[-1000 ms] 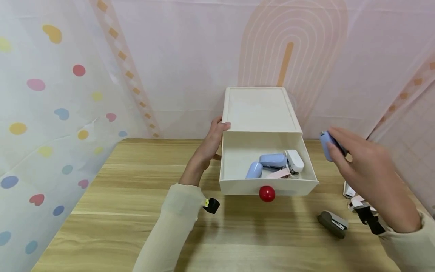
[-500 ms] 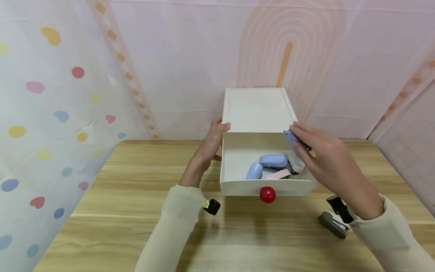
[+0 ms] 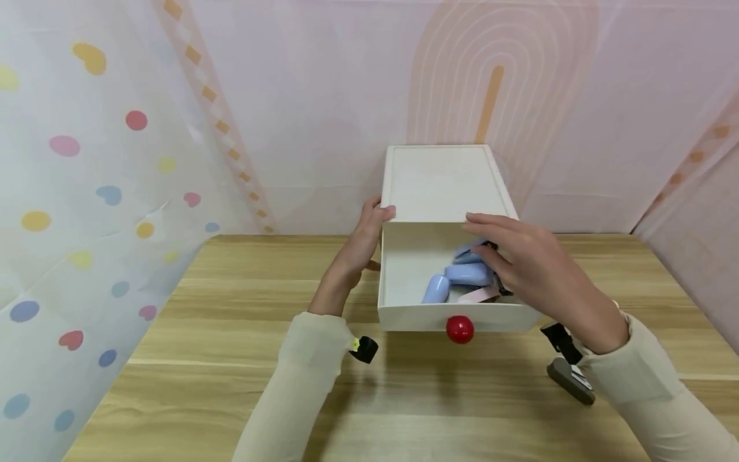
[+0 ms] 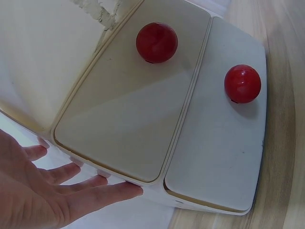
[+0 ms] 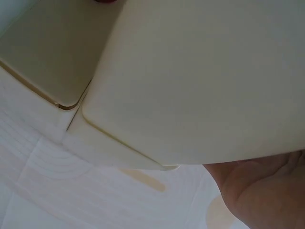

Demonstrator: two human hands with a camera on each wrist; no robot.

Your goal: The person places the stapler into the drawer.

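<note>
My left hand (image 3: 359, 247) rests straight-fingered against the cabinet (image 3: 444, 183), steadying it. My right hand (image 3: 519, 266) reaches into the open drawer (image 3: 456, 316), fingers curled on a blue stapler (image 3: 469, 251) above other staplers.

We seem to be in a staged recording booth, not a lived-in room: printed fabric backdrops (image 3: 300, 96) with hearts, dots and an arch hang on all sides of a wooden table (image 3: 190, 385), which bears a small white drawer box (image 3: 441, 183) and staplers (image 3: 571, 378).
</note>
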